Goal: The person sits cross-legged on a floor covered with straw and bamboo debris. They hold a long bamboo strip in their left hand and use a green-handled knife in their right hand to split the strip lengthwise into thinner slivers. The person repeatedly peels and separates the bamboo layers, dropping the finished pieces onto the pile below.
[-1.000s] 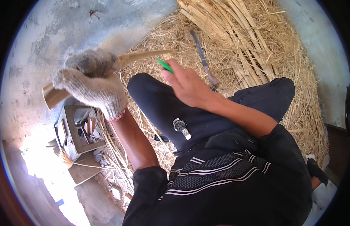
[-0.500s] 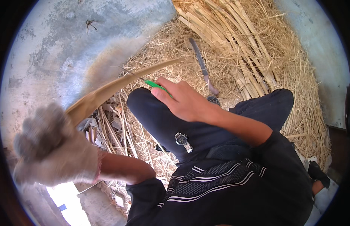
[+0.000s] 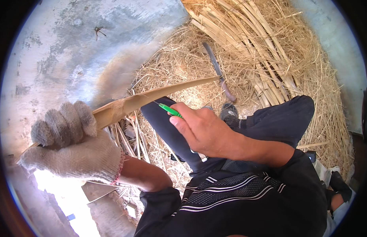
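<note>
My left hand [image 3: 76, 142], in a grey-white knit glove, is closed around the wide end of a long tan wooden strip [image 3: 152, 94]. The strip slants up to the right and narrows to a point above my knee. My bare right hand [image 3: 203, 130] grips a green-handled tool [image 3: 170, 110] with a thin metal shaft. That shaft reaches toward the strip's lower edge; its tip is hard to make out, and I cannot tell if it touches.
A long knife [image 3: 213, 61] with a brown handle lies on straw shavings [image 3: 171, 63] beyond my crossed legs. Several split strips [image 3: 266, 51] are heaped at the far right. A pale stained wall [image 3: 73, 47] rises at the left.
My left hand has moved up and right with the strip, whose tip now reaches across the knife's handle. My right hand has shifted right and nearer to me, its tool below the strip.
</note>
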{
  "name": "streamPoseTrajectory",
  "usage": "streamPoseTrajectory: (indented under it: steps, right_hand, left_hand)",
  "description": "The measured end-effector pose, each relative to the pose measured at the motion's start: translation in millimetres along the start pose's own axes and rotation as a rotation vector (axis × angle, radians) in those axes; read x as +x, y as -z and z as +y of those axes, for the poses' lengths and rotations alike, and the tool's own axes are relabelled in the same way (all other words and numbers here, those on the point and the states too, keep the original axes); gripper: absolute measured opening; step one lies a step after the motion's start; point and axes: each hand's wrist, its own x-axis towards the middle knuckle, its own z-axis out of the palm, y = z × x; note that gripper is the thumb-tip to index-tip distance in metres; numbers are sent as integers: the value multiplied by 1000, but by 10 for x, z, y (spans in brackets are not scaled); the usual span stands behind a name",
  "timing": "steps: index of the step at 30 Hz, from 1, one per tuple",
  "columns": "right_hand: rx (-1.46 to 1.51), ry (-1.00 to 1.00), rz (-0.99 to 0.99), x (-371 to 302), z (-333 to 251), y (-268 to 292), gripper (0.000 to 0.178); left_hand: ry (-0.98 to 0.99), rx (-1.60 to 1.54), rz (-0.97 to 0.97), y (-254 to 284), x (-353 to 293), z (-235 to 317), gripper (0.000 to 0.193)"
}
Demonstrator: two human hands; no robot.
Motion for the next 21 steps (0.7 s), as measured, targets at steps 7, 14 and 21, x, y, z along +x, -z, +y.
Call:
streamPoseTrajectory:
  steps: [7,14,21]
  right_hand:
    - [10,-78,-19,60,42,-14,23]
    - [10,-19,-4,32,2,-136,27]
    - [-58,-178,-73,119,147,-146,24]
  left_hand:
    - [-81,-56,-254,315,254,152,59]
    - [88,-112,-145,95,-46,-209,62]
    - [69,-30,-106,97,-81,-196,62]
